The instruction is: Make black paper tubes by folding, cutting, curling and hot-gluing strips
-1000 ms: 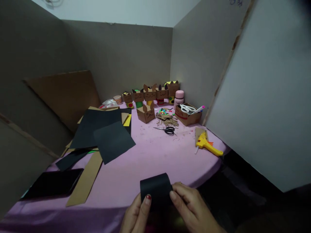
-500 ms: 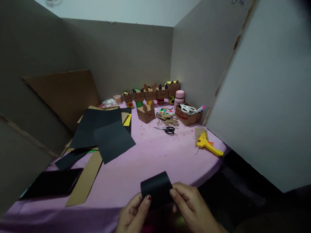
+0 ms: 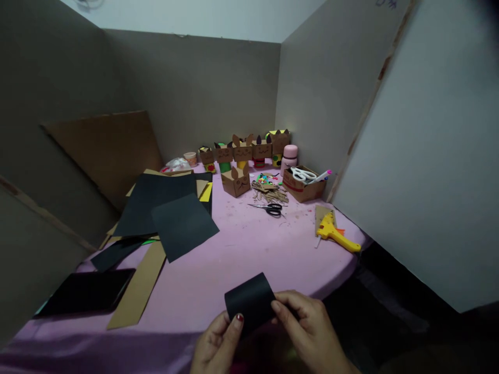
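A curved piece of black paper (image 3: 250, 300) is held between both hands just off the table's near edge. My left hand (image 3: 220, 337) pinches its lower left side, thumb on top. On the right side, my right hand (image 3: 302, 324) grips the edge between thumb and fingers. The paper bends over at its far side like a roll; its underside is hidden. Beyond it on the pink cloth lie black-handled scissors (image 3: 273, 209). A yellow glue gun (image 3: 337, 234) rests to the right on a scrap of cardboard.
Black sheets (image 3: 185, 226) and a cardboard strip (image 3: 140, 288) lie left, beside a dark tablet-like device (image 3: 88, 293). At the back stand several cardboard animal heads (image 3: 236, 182), cardboard scraps (image 3: 271, 193), a pink bottle (image 3: 289, 158) and a box (image 3: 304, 189) of scissors and pens. Partition walls (image 3: 202, 83) surround the table.
Both hands keep hold of the black paper, which has tilted slightly. The right fingers have shifted a little along its edge. The whole view has moved slightly; the table items lie unchanged.
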Tool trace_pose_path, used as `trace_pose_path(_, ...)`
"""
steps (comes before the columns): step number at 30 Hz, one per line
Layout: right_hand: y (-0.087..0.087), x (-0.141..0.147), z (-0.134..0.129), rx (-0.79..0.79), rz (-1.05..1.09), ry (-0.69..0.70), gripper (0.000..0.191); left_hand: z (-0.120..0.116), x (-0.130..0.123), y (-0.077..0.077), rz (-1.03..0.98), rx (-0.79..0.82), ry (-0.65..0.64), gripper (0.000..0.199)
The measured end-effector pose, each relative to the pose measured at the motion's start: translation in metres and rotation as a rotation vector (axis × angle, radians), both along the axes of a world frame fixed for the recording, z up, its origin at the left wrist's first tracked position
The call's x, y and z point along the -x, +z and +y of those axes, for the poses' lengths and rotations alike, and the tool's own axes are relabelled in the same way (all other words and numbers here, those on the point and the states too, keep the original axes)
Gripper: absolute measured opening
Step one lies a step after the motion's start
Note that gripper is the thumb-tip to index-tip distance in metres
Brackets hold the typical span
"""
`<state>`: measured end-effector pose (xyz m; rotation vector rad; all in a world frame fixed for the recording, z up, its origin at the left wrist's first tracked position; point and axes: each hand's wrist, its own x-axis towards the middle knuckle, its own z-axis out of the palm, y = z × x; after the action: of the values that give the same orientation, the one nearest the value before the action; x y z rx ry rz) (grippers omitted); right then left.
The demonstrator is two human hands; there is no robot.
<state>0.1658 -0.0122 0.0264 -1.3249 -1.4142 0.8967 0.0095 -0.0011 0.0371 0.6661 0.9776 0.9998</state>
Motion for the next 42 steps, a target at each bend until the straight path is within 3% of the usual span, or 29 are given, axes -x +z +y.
trace_pose_path(8, -0.002, -0.001, 0.002, 0.233, 0.284, -0.019, 0.028, -0.001, -0.001, 0.000, -0.002, 0.010, 0.024, 0.040)
trace_pose_path(14, -0.005, 0.001, 0.002, 0.273, 0.414, -0.050, 0.030, -0.003, -0.001, 0.000, 0.135, -0.112, 0.050, 0.026)
trace_pose_path(30, -0.006, 0.002, 0.004, 0.331, 0.455, -0.023, 0.030, -0.003, -0.003, -0.005, 0.067, -0.175, 0.075, 0.031)
trace_pose_path(42, -0.012, 0.004, -0.001, 0.349, 0.419, -0.005, 0.032, 0.000, -0.001, -0.008, 0.097, -0.032, 0.088, 0.027)
